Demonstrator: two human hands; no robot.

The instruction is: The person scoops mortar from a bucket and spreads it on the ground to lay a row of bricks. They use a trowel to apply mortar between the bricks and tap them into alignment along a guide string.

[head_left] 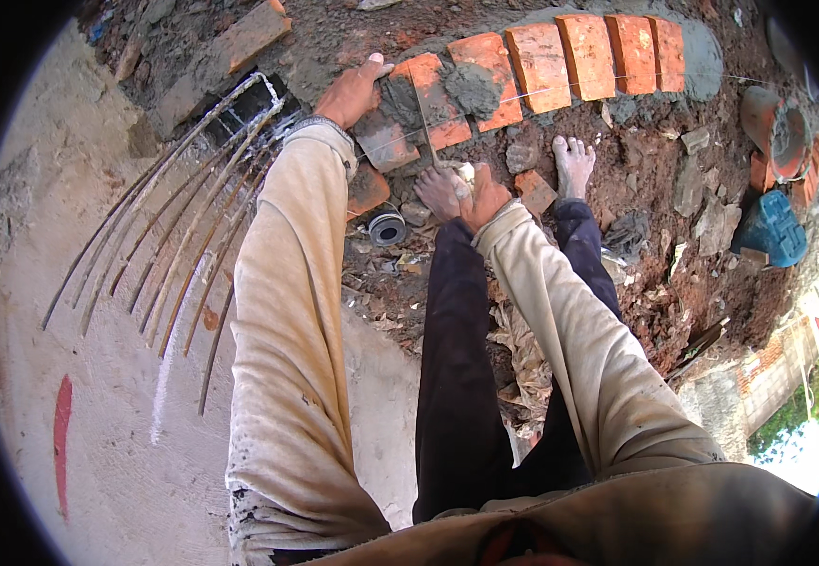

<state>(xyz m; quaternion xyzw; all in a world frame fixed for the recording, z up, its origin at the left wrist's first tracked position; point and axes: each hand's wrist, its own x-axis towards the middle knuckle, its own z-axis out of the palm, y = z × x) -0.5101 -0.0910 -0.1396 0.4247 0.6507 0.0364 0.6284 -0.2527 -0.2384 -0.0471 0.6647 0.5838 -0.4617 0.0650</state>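
Note:
My left hand [347, 94] reaches to the left end of a curved row of red bricks [538, 68] with grey mortar; its fingers curl beside a mortar-smeared brick, what they grip unclear. My right hand [485, 201] is closed on the white handle of a trowel [424, 120], whose thin blade points up over the bricks. A taut string [621, 75] runs across the brick faces. My bare left foot [436, 193] is partly behind my right hand; the right foot [574, 168] stands on soil below the row.
Bent rebar rods [183, 208] with a white-splashed frame lie on concrete [98, 358] at left. A round dark grey piece [386, 226] and rubble sit by my feet. At right are a mortar-smeared container [768, 132], loose bricks [810, 170] and a blue plastic object [768, 226].

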